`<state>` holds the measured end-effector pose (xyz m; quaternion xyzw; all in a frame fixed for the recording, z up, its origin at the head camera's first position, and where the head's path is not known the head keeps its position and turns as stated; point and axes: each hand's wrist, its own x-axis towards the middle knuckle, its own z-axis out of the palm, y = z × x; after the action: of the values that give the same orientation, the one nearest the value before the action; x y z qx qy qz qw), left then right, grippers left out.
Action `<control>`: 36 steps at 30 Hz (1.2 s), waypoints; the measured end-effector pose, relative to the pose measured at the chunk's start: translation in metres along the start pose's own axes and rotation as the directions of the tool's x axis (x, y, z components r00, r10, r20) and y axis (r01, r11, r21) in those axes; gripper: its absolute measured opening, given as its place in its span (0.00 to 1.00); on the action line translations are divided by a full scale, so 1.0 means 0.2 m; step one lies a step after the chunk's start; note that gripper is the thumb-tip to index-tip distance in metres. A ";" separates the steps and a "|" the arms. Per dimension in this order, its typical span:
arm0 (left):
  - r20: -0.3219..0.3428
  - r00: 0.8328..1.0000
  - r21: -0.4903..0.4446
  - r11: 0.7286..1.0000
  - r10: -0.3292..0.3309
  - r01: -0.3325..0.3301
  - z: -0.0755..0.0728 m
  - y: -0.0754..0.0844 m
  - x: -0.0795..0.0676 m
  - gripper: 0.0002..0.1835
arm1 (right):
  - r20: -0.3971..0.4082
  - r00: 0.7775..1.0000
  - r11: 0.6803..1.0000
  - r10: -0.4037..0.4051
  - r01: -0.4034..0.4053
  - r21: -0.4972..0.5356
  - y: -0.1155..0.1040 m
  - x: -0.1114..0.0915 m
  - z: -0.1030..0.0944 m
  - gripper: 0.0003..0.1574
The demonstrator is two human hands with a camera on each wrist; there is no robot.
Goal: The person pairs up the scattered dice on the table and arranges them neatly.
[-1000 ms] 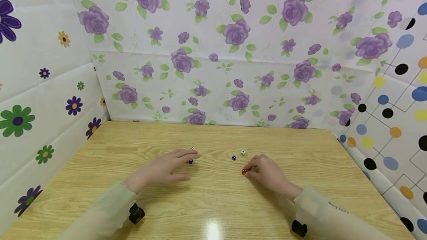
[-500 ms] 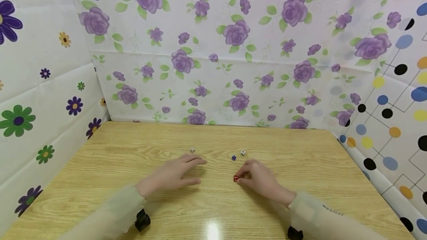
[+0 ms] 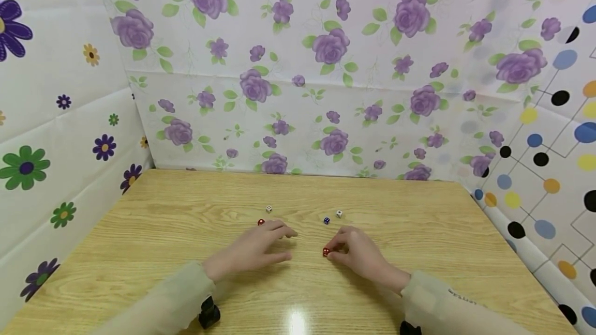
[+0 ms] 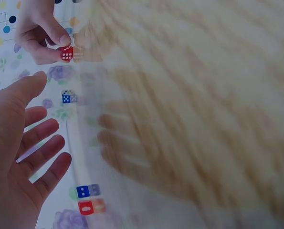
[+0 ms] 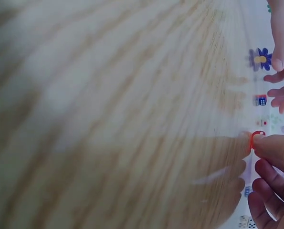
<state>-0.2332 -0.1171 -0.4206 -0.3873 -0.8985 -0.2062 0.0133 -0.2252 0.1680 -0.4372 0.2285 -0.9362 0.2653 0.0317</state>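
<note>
My right hand (image 3: pixel 360 256) pinches a red die (image 3: pixel 326 252) between thumb and forefinger, low at the tabletop. Across from it, my left hand (image 3: pixel 256 249) hovers with fingers extended and spread, holding nothing. Just behind the left hand sits another red die (image 3: pixel 261 222), with a white die (image 3: pixel 268 209) farther back. A blue die (image 4: pixel 83 191) beside that red one shows in the left wrist view but is hidden by the hand in the head view. Beyond my right hand lie a blue die (image 3: pixel 326 221) and a white die (image 3: pixel 339 214), close together.
The wooden table (image 3: pixel 186 195) is bordered by a flowered cloth (image 3: pixel 298 118) at the back. Patterned cloths also hang at the left and right sides. Light glares off the glossy tabletop near its front.
My right hand has carried its red die leftward and nearer to me. My left hand has drifted right and nearer, uncovering the red die behind it. The other dice look still.
</note>
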 end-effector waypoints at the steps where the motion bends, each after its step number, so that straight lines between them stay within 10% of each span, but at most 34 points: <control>1: 0.004 1.000 -0.012 1.000 -0.006 0.006 0.00 0.01 0.00 0.24 | 0.005 1.000 1.000 0.000 0.000 0.005 0.00 0.00 0.00 0.04; 36: -0.012 1.000 -0.271 0.962 -0.020 0.017 0.19 0.15 0.12 0.05 | 0.057 0.998 0.966 0.001 -0.016 0.258 -0.07 -0.08 0.07 0.06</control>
<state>-0.2244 -0.0682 -0.4396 -0.3756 -0.8653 -0.3301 -0.0353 -0.2050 0.1574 -0.4450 0.2341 -0.8950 0.3787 -0.0260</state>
